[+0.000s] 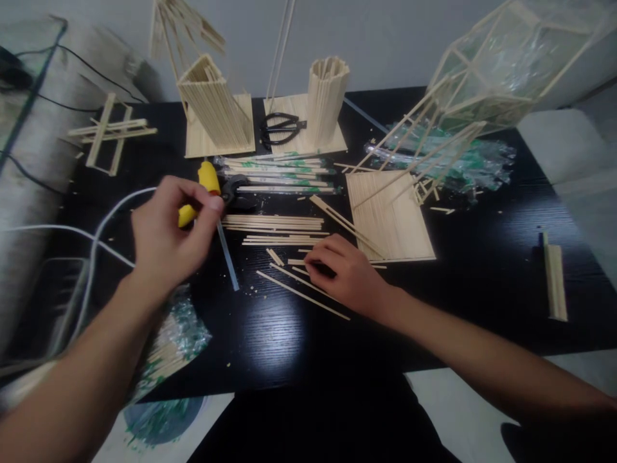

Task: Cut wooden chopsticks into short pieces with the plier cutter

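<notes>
My left hand (168, 222) is closed in a pinch over yellow-handled pliers (209, 177), whose dark jaws point right. Whether it holds the pliers or something small is hidden. Below its fingertips lies a translucent glue stick (228, 257). My right hand (344, 273) has its fingers curled and pinched on a thin wooden stick (295, 262) low over the table. Loose sticks (303, 296) lie around that hand, and a row of cut sticks (274, 223) lies between the two hands. Right of it is a flat stick panel (393, 215) with thin sticks slanting over it.
Two stick-built towers (214, 106) (329, 96) stand on panels at the back, with black scissors (282, 128) between them. Wrapped sticks (284, 173) lie in front. A stick frame (491, 71) rises back right beside plastic wrappers (463, 154). White cables (96, 241) cross the left.
</notes>
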Demonstrator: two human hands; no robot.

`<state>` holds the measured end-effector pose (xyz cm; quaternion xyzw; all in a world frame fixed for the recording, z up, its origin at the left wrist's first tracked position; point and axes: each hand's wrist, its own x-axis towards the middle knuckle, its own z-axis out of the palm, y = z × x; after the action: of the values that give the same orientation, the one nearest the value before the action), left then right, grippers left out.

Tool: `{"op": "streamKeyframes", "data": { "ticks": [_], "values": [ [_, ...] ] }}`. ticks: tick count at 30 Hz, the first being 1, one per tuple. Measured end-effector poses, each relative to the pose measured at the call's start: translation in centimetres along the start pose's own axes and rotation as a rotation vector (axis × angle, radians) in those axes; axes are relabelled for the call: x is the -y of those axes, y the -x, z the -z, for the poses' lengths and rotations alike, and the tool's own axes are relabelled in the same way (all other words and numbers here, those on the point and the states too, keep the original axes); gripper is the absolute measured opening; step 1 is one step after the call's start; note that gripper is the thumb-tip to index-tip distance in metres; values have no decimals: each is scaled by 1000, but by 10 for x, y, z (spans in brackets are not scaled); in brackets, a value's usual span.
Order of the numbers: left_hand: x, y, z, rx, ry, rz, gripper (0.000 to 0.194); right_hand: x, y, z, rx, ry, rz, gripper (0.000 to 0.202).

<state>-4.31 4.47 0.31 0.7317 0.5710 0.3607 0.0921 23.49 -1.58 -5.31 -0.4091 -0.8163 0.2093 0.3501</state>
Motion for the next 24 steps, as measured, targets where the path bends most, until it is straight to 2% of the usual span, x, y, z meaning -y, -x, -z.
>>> {"op": "streamKeyframes", "data": {
  "ticks": [2, 4, 6, 11, 14, 17, 22, 24],
  "values": [
    [15, -6, 3, -24, -85, 97, 21, 1, 0, 1, 2, 4, 2, 14],
    [26, -10, 5, -44, -203, 114, 20, 1, 0, 2, -1, 7, 13, 13],
    [33, -12, 6, 2, -301, 74, 18, 2, 0, 4, 1, 7, 24, 13],
    [41, -11, 6, 196, -407, 52, 46, 2, 1, 8, 25, -7, 23, 13],
    [45, -10, 3, 261, -399, 60, 44, 1, 3, 9, 27, 11, 18, 11],
    [48, -10, 2, 222, -376, 65, 38, -1, 4, 10, 39, 33, 6, 11],
    [48, -11, 2, 223, -360, 72, 38, 1, 5, 13, 51, 13, -17, 13],
    [47, -13, 3, 184, -393, 59, 36, 2, 6, 14, 47, 17, -20, 13]
  ]
}}
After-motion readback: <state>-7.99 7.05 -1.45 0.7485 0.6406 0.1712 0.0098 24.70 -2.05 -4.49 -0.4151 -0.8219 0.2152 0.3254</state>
